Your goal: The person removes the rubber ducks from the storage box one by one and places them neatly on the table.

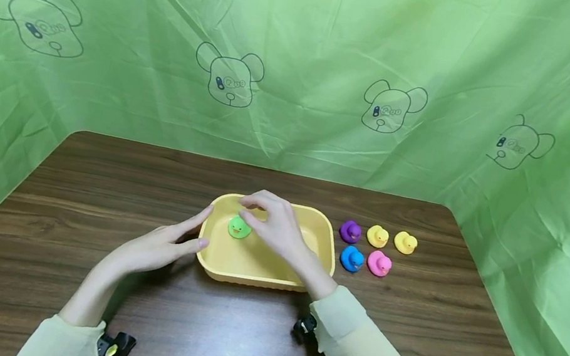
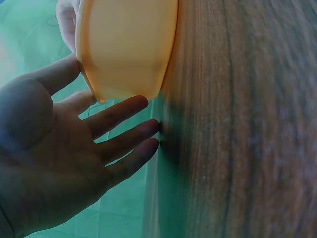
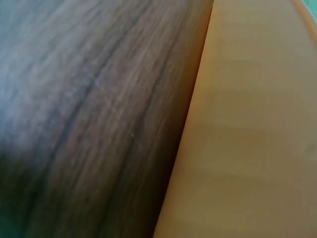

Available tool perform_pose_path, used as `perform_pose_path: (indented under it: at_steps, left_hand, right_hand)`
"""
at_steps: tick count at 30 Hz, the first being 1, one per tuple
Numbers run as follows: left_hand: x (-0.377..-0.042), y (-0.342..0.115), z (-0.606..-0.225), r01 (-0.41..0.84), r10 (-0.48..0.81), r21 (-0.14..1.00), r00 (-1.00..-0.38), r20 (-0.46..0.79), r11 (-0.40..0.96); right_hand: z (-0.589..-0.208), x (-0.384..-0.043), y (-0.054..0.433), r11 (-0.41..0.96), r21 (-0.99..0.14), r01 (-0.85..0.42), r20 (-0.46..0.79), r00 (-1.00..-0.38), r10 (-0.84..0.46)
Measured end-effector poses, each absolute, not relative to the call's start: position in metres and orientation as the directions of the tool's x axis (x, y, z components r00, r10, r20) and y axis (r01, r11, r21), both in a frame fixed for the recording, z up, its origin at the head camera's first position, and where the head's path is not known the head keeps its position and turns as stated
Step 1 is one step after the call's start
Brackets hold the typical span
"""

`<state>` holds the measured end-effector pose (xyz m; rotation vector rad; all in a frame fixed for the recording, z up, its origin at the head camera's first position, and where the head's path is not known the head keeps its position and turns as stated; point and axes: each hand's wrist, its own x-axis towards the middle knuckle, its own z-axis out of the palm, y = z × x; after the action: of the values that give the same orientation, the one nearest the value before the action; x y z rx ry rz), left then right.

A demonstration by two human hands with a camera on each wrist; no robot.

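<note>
A yellow plastic basin (image 1: 268, 270) stands on the wooden table. Inside it, toward the left end, sits a green rubber duck (image 1: 238, 228). My left hand (image 1: 164, 248) touches the basin's left end with spread fingers; the left wrist view shows its thumb against the rim and the fingers (image 2: 121, 116) extended by the end wall. Over the basin, my right hand (image 1: 279, 226) is just right of the duck, thumb and fingers apart with nothing seen between them. Only the basin's side wall (image 3: 247, 124) and the table appear in the right wrist view.
Right of the basin are a purple duck (image 1: 350, 231), a blue duck (image 1: 351, 258), a pink duck (image 1: 379, 263), and two yellow ones, a nearer duck (image 1: 378, 236) and a farther-right duck (image 1: 405, 243). Green cloth (image 1: 322, 32) with drawn bear faces surrounds the table (image 1: 210, 343).
</note>
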<state>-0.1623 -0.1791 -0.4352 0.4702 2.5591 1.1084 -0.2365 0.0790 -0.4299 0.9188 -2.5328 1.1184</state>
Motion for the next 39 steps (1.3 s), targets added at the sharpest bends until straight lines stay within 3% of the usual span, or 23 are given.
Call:
perform_pose_path:
  at_steps: [9,17,26,39]
  left_hand:
    - [-0.162,-0.178,-0.436,0.173,0.411,0.745,-0.9,-0.147,0.644]
    - [-0.161,-0.178,-0.435,0.169,0.41,0.75,-0.9,-0.147,0.639]
    - [-0.162,-0.18,-0.435,0.163,0.398,0.748,-0.906,-0.145,0.644]
    - [-0.162,-0.178,-0.437,0.144,0.393,0.756,-0.906,-0.16,0.638]
  right_hand:
    - [-0.436,-0.237,0.078,0.571,-0.582,-0.579,0.32,-0.809,-0.493]
    - [-0.438,-0.236,0.077,0.651,-0.491,-0.578,0.238,-0.808,-0.539]
    - [-0.442,-0.237,0.073,0.684,-0.417,-0.599,0.226,-0.797,-0.561]
    - [-0.444,-0.236,0.074,0.694,-0.405,-0.596,0.219,-0.8,-0.559]
